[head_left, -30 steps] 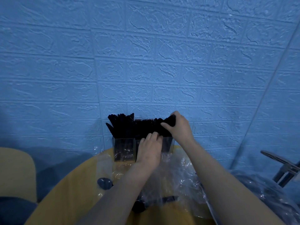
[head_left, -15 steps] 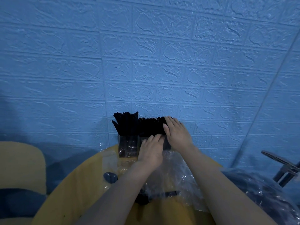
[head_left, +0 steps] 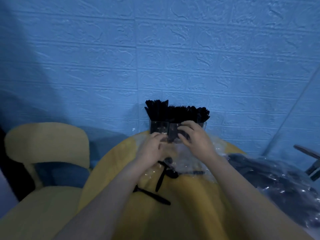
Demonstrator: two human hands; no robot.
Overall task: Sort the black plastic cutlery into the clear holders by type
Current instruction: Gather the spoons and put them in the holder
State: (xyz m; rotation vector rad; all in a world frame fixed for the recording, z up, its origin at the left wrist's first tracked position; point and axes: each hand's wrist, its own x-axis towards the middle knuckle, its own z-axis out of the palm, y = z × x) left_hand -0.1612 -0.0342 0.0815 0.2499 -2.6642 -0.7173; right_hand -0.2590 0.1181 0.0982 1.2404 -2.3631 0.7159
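A row of clear holders [head_left: 159, 127] stands at the table's far edge against the wall, packed with upright black cutlery [head_left: 174, 111]. My right hand [head_left: 196, 140] is at the front of the middle and right holders, fingers and thumb curled round the clear wall. My left hand [head_left: 153, 149] sits lower, its loosely bent fingertips touching the base of the holders. Loose black pieces lie nearer me: a knife [head_left: 161, 178], another piece [head_left: 153, 195] and a spoon [head_left: 173, 174]. The frame is blurred.
The yellow round table [head_left: 181, 213] carries crumpled clear plastic wrap [head_left: 188, 163] under my hands. A yellow chair [head_left: 46, 141] stands at the left. At the right lie a dark plastic-covered bundle [head_left: 277, 179] and a metal part [head_left: 310, 158]. The blue brick wall is right behind the holders.
My right hand has come down from the cutlery tops to the holders' front. My left hand slid lower. The view tipped down, showing more table and loose cutlery.
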